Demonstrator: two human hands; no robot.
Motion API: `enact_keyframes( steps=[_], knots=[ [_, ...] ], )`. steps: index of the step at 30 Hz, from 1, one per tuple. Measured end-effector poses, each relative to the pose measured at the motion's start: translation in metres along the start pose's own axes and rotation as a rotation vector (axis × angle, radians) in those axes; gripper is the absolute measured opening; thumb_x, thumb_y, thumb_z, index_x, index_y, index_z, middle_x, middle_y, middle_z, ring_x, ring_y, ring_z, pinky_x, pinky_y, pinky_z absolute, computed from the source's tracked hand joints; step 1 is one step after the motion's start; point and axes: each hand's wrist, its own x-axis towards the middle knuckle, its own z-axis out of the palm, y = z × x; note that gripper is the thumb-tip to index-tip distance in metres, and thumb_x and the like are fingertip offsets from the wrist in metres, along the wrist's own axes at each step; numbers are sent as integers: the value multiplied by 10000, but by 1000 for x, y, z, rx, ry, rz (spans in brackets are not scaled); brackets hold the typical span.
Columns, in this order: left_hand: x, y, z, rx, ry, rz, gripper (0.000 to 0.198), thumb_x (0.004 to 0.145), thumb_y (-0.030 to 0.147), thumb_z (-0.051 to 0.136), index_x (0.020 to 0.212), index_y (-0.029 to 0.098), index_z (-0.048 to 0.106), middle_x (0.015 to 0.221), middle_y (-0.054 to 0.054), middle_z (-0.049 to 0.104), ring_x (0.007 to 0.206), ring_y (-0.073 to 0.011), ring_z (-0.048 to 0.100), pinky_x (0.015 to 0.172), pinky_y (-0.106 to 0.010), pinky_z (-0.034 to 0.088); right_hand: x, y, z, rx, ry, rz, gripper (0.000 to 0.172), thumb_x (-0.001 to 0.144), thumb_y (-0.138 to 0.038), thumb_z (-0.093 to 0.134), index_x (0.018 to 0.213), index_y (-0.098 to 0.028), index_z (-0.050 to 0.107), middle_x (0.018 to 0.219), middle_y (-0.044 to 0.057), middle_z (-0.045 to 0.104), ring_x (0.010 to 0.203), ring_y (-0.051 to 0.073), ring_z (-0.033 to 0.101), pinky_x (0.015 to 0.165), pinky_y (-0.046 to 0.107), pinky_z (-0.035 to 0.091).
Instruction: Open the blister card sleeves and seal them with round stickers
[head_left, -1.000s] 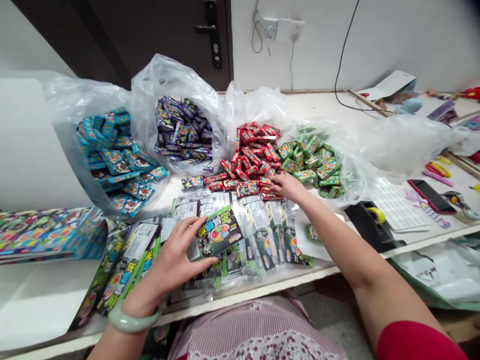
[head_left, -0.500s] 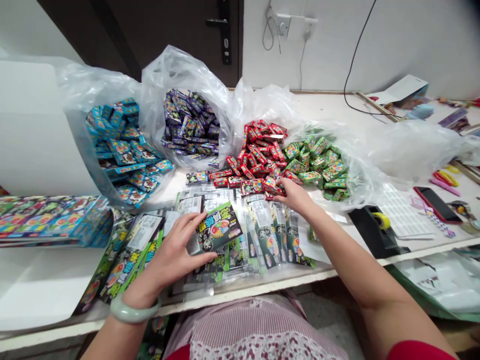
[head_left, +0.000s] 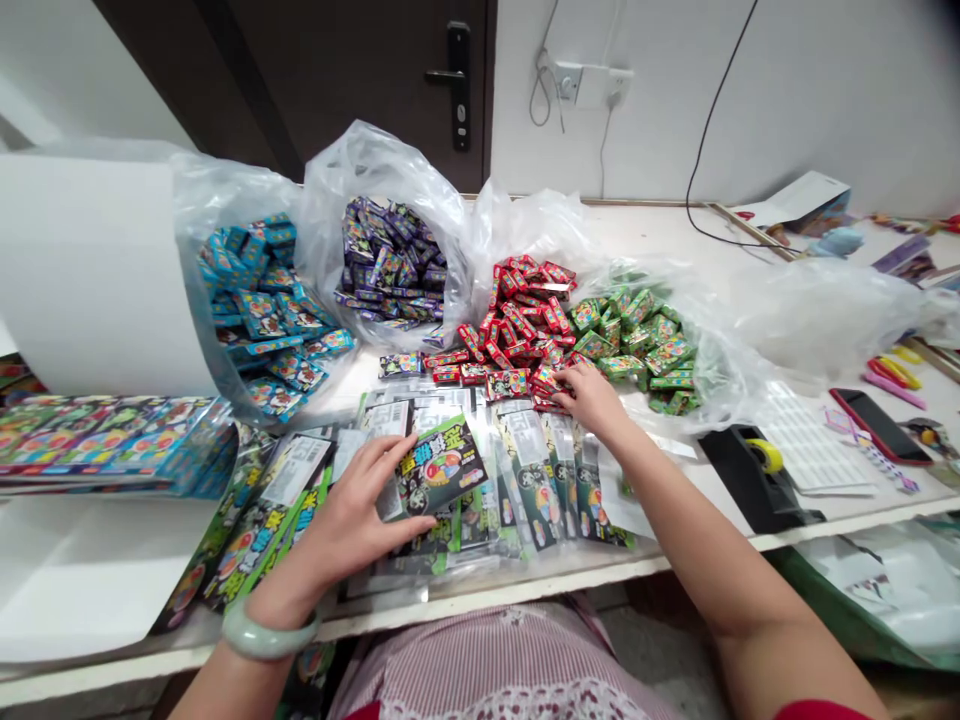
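Note:
My left hand (head_left: 352,515), a pale green bangle at its wrist, grips the left edge of a black printed packet (head_left: 441,467) with colourful pictures. Thumb and fingers lie on either side of that edge. Beneath it, clear plastic sleeves with black printed cards (head_left: 541,492) overlap along the front of the table. At the front of a heap of small red candy packs (head_left: 517,318), my right hand (head_left: 592,402) has its fingertips closed on one red pack (head_left: 545,380). Its fingers partly cover that pack.
Plastic bags hold blue packs (head_left: 262,315), purple packs (head_left: 394,262) and green packs (head_left: 637,335) along the back. A black tape dispenser (head_left: 746,480) and a phone (head_left: 879,427) lie at right. Printed sheets (head_left: 112,440) are stacked at left.
The whole view has shifted slightly, with the table lower in the picture. Both hands keep nearly the same places, the left on the black packet and the right at the red packs.

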Motion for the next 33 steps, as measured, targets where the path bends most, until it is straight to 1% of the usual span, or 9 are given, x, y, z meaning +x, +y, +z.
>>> enact_keyframes(
  steps=[3,7,11,14,16,18,24,26,33],
  knots=[
    [-3,-1,-2,10,9,-14,812,750,506,703,1428,264,328,1331,-107,448,1224,-311,482,1039,-485,445,0,1,-4,60,12,7,293,730,-180,729,1014,-188,658,1078,112,627,1044,276,552,921,424,433],
    [-2,-1,-3,9,6,-19,809,754,497,702,1430,265,324,1320,-107,452,1217,-305,489,1032,-474,454,-6,-4,-18,195,104,61,110,794,-244,660,885,-184,649,1003,104,642,990,261,569,898,418,444],
    [0,-2,-2,10,23,-4,816,756,500,698,1438,274,311,1321,-107,451,1215,-306,489,1027,-478,457,-20,-22,-30,416,188,179,300,902,-434,479,985,-176,606,797,57,644,706,195,603,648,347,518],
    [1,-2,-2,3,36,-10,817,750,500,702,1437,281,318,1320,-99,461,1206,-307,495,1029,-481,454,-34,-43,-32,789,36,262,426,841,-443,554,1205,-224,523,764,-6,626,604,143,595,530,267,505],
    [1,0,-3,4,37,-13,820,748,502,704,1437,278,320,1319,-98,462,1204,-307,493,1030,-476,453,-40,-57,-31,1100,-127,325,611,760,-382,652,1324,-309,428,871,-16,631,680,134,623,580,261,527],
    [0,3,-3,30,43,-21,823,759,492,702,1443,269,304,1326,-106,452,1215,-309,478,1037,-482,441,-44,-70,-30,1239,-210,347,659,732,-348,680,1332,-356,409,956,-11,625,752,139,630,636,277,543],
    [-4,9,1,93,107,20,887,750,468,726,1467,245,254,1332,-131,428,1234,-325,436,1040,-515,416,-43,-98,-19,1061,72,151,451,797,-345,643,1211,-302,469,794,-27,540,676,138,541,541,239,470],
    [-4,9,1,89,121,47,902,746,473,729,1472,243,244,1334,-138,425,1234,-325,433,1038,-519,415,-45,-104,-18,981,98,107,429,809,-327,639,1201,-293,469,827,-19,533,679,136,540,534,239,451],
    [-4,8,-1,99,58,100,906,766,485,708,1483,224,219,1348,-151,421,1248,-328,414,1045,-521,399,-49,-107,-27,716,-276,-15,408,867,-314,580,1270,-277,529,793,-4,595,640,144,537,577,284,454]
  ],
)
